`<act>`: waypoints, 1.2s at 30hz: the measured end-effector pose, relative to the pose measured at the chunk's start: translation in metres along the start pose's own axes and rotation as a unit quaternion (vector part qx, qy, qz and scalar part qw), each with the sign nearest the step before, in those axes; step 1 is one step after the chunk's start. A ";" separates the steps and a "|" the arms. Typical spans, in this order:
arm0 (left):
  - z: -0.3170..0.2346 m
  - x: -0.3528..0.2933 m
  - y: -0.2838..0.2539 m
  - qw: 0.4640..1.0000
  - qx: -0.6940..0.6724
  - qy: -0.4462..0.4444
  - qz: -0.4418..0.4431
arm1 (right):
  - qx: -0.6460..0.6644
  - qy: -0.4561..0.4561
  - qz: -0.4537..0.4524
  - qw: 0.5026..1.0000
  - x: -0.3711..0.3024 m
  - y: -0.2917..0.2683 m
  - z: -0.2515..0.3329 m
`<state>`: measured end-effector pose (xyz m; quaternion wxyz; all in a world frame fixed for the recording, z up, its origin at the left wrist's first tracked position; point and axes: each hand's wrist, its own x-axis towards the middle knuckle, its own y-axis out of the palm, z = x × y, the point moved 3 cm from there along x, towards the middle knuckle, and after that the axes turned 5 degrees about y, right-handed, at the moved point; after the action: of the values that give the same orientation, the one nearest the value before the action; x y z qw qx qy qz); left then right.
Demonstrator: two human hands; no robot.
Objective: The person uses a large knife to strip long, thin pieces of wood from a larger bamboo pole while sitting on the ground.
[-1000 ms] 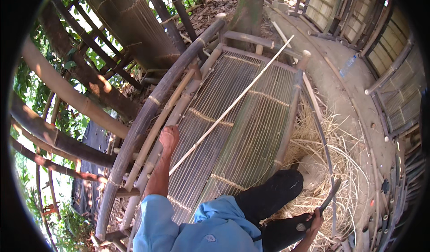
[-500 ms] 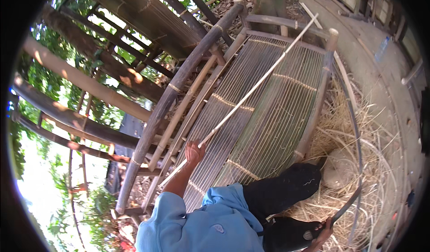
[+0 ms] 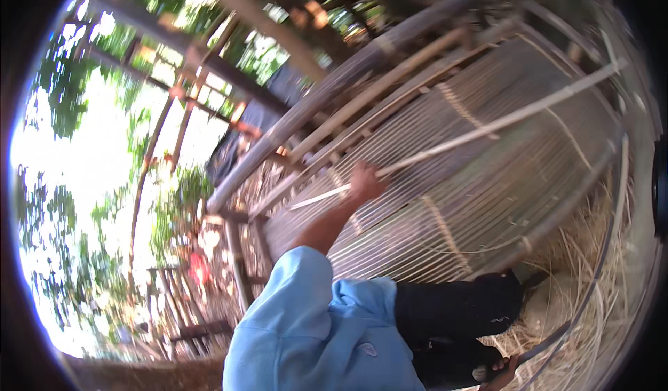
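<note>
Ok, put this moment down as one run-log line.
left hand: closed on pale strip | right hand: holding dark-bladed knife | strip: diagonally over slatted bench | picture: blurred

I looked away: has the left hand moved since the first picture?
Yes: the left hand moved rightward, from the bench's side rail to the pale strip.

I see the strip (image 3: 501, 122) slanting over the table (image 3: 494, 182), the rail (image 3: 327, 95) along the table's left and straw (image 3: 572, 248) by its right.
</note>
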<state>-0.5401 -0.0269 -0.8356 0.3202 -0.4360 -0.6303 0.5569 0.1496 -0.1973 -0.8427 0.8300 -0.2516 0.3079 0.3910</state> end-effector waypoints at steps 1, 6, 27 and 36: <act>-0.008 -0.002 -0.003 0.999 -0.030 0.022 0.039 | 0.002 0.019 -0.008 1.000 -0.009 0.004 0.008; 0.041 -0.067 0.019 0.980 -0.158 0.125 -0.012 | -0.092 0.008 -0.017 0.996 -0.005 0.001 0.012; 0.348 -0.175 0.020 0.908 -0.183 -0.281 -0.253 | -0.097 -0.072 -0.022 0.993 -0.016 0.003 0.027; 0.260 -0.090 0.003 0.964 -0.137 -0.084 -0.210 | -0.060 -0.071 0.053 0.994 -0.007 -0.037 0.024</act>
<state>-0.7339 -0.2181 -0.8763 0.3134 -0.2851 -0.8027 0.4197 0.1837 -0.2058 -0.8144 0.8116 -0.2560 0.2367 0.4688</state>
